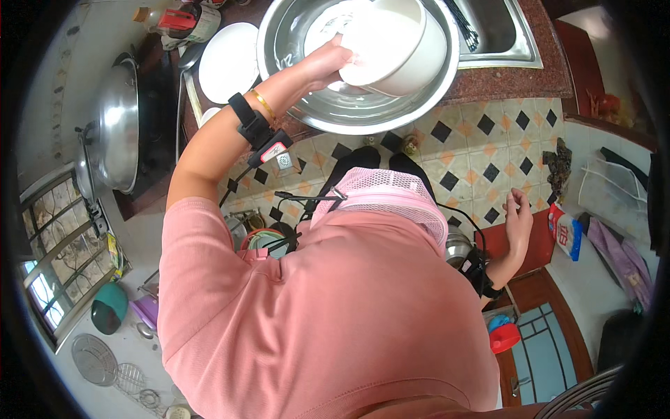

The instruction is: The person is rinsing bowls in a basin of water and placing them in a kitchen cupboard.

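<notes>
My left hand grips the near rim of a deep white bowl. The bowl is tilted on its side over a wide stainless steel basin, and glare washes out much of its inside. Another white dish lies in the basin, partly covered by the bowl. The basin stands on the red stone counter and juts past its front edge. My right hand hangs away from the counter at the right, fingers loosely bent, with nothing in it.
Left of the basin are a white plate, a ladle and a bottle of dark liquid. A large steel wok stands farther left. Black chopsticks lie by the steel sink. A cable loops near my right side.
</notes>
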`<state>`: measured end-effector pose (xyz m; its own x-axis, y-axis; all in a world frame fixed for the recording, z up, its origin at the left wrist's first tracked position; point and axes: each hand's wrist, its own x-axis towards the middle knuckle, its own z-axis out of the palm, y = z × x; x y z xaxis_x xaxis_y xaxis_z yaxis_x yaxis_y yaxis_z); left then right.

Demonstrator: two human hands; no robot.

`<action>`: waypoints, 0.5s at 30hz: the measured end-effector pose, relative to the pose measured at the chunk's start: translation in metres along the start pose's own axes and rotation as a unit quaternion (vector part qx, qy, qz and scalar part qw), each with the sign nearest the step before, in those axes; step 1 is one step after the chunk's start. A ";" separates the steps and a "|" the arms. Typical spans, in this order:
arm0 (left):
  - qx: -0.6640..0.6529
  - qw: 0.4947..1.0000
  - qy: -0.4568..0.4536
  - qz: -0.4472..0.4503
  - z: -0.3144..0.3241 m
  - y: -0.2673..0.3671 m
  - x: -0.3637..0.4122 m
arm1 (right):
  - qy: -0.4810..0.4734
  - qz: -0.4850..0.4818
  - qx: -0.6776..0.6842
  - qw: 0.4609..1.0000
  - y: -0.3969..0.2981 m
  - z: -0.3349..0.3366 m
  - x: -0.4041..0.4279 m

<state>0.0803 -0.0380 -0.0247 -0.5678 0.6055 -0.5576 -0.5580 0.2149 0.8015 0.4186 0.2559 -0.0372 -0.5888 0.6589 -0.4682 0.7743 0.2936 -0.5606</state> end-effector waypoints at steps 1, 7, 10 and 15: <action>-0.002 1.000 0.001 0.002 0.000 -0.002 0.002 | 0.000 -0.002 -0.002 1.000 0.000 0.000 0.000; -0.012 0.998 0.007 0.058 0.000 -0.003 0.012 | 0.004 0.001 -0.001 1.000 0.003 0.000 -0.001; -0.038 0.995 0.026 0.093 -0.003 -0.003 0.018 | 0.003 -0.005 0.003 1.000 0.006 0.000 0.001; -0.023 0.987 0.091 0.134 -0.016 -0.006 0.029 | 0.003 -0.001 0.002 1.000 0.007 0.001 0.003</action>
<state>0.0580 -0.0337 -0.0493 -0.7951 0.4876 -0.3607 -0.3985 0.0284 0.9167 0.4219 0.2591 -0.0429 -0.5893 0.6623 -0.4627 0.7718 0.2922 -0.5648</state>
